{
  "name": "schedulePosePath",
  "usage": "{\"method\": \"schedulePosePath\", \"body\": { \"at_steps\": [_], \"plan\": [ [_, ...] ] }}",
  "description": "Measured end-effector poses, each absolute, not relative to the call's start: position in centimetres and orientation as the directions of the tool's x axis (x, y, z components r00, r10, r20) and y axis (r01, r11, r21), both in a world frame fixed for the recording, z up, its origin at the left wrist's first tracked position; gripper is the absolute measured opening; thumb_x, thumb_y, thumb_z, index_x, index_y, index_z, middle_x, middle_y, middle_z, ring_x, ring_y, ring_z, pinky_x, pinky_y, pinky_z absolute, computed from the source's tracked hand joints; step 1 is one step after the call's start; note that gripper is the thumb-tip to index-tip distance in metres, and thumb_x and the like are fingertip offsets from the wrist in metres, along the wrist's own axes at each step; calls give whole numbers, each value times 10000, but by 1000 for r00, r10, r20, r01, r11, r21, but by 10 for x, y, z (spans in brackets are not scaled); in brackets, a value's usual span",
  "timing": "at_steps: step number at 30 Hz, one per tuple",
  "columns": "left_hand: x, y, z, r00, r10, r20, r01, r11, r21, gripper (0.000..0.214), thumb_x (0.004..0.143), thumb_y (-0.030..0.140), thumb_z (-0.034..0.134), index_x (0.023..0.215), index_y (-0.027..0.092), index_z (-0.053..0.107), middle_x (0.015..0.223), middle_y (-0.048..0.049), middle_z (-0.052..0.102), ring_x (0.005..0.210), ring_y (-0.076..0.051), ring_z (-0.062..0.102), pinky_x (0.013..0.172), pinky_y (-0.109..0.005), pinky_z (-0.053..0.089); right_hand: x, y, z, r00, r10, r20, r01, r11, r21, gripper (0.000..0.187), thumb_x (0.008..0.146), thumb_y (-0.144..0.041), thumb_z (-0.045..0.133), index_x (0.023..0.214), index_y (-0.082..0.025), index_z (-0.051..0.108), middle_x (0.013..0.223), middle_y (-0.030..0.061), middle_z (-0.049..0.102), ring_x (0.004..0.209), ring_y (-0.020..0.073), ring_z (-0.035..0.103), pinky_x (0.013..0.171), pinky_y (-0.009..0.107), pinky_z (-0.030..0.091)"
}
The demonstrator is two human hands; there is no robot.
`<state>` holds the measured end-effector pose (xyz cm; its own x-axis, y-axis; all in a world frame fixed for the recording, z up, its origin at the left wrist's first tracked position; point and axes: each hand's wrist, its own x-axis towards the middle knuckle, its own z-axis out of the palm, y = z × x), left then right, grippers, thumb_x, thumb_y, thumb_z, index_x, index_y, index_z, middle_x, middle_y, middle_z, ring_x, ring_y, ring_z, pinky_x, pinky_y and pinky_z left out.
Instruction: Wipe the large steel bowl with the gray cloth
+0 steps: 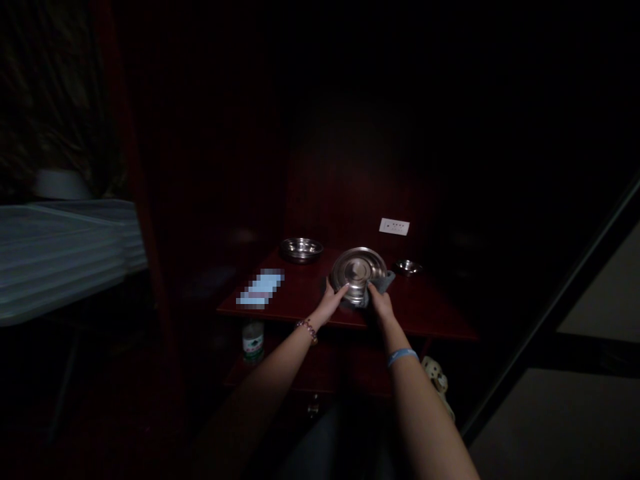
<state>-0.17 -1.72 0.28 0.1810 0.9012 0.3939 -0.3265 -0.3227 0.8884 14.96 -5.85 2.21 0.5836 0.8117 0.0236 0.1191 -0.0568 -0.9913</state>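
Tilted up towards me above the dark red shelf top (300, 290) is a round, shiny stainless steel bowl (357, 267). My left hand (331, 303) grips its lower left rim, thumb on the inside. At the lower right, my right hand (381, 303) is closed on the bowl with a grey-blue cloth (386, 283), which bunches between palm and metal and sticks out past the rim. The fingers behind the bowl are hidden. Farther back on the left sits another shallow steel bowl (301, 250), perhaps stacked. A small steel bowl (409, 268) stands at the right.
A pixelated bright rectangle (261, 289) lies on the shelf top's left side. Below stands a labelled jar (253, 342). A white socket panel (395, 227) is on the back wall. A spotted plush-like object (436, 377) hangs at lower right. Pale ridged material (70, 257) fills the left.
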Motion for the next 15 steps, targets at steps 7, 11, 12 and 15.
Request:
{"method": "schedulePosePath", "body": {
  "at_steps": [7, 11, 12, 15],
  "plan": [
    [0, -17, 1, 227, 905, 361, -345, -272, 898, 520, 815, 309, 661, 1289, 146, 523, 1385, -152, 559, 1296, -259, 504, 1144, -405, 308, 153, -58, 18, 545, 838, 28, 132, -53, -990, 429, 785, -428, 679, 1041, -86, 725, 990, 132, 746, 981, 247, 706, 827, 281, 547],
    [-1, -17, 1, 264, 895, 359, -300, -278, 913, 558, 751, 278, 731, 1260, 139, 549, 1355, -155, 584, 1273, -265, 522, 1131, -415, 328, 156, -58, 16, 528, 849, 40, 128, -33, -991, 419, 776, -429, 683, 1024, -95, 729, 992, 128, 749, 986, 241, 706, 820, 278, 550],
    [-1, -17, 1, 271, 894, 357, -291, -277, 916, 554, 743, 276, 738, 1247, 134, 559, 1343, -158, 592, 1266, -269, 527, 1125, -418, 336, 156, -58, 15, 531, 847, 40, 129, -34, -991, 417, 773, -429, 685, 1018, -95, 730, 990, 130, 749, 981, 242, 708, 818, 279, 551],
    [-2, -15, 1, 258, 905, 338, -281, -264, 923, 498, 736, 261, 737, 1190, 115, 594, 1299, -167, 620, 1234, -277, 550, 1106, -420, 361, 155, -58, 15, 542, 839, 46, 133, -32, -991, 433, 770, -438, 686, 1019, -86, 728, 981, 141, 749, 952, 242, 714, 801, 279, 554]
  ]
}}
